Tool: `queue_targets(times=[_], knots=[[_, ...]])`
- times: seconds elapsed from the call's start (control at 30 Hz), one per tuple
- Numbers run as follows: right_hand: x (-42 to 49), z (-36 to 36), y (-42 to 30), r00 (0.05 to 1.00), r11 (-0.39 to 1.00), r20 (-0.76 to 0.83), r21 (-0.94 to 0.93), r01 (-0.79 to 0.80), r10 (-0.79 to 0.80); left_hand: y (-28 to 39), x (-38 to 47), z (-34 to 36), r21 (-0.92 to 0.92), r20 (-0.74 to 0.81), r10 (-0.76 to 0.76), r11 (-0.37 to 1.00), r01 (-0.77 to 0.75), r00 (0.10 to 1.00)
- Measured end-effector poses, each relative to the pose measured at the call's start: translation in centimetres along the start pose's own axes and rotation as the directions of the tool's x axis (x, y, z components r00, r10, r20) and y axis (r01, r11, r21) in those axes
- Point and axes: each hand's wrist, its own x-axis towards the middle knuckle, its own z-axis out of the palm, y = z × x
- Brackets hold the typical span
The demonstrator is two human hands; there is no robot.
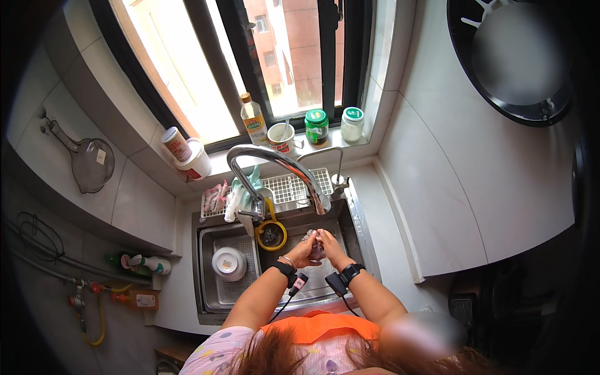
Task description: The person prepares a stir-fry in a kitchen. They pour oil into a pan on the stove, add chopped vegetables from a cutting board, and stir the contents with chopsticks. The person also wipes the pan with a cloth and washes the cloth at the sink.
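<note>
Both my hands are together over the stainless steel sink (355, 225), below the tap's spout. Between them is a small, crumpled greyish-purple piece, perhaps a cloth; the fingers partly hide it. My left hand (300, 252) cups this crumpled piece (318, 251) from the left. From the right, my right hand (333, 249) presses on it with bent fingers. A chrome gooseneck tap (276, 151) arches above the basin. Just left of my hands sits a round strainer with a yellow rim (284, 236). Farther left, a white bowl (228, 264) rests upside down in a perforated metal drain basket (243, 295).
Behind the sink, a white grid rack (281, 188) carries a pale green cloth (243, 196) and a pink-grey cloth (215, 198). On the windowsill stand a bottle (253, 121), a mug (281, 139) and two green-lidded jars (316, 127). Tiled walls (450, 197) flank the sink.
</note>
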Motion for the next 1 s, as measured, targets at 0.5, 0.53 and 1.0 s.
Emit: queue_targets(times=[0.5, 0.53, 1.0], knots=[[0.0, 1.8, -3.5, 0.983, 0.984, -0.126, 0.136, -0.117, 0.135, 0.4, 0.3, 2.4, 0.066, 0.001, -0.028, 0.997, 0.028, 1.000], [0.1, 1.8, -2.8, 0.976, 0.918, -0.140, 0.383, -0.100, 0.165, 0.3, 0.7, 2.2, 0.048, -0.102, -0.040, 0.998, 0.045, 0.994], [3.5, 0.5, 5.6, 0.806, 0.493, 0.030, 0.778, -0.390, 0.591, -0.7, -1.3, 3.1, 0.980, 0.191, 0.765, -0.185, -0.074, 0.615]])
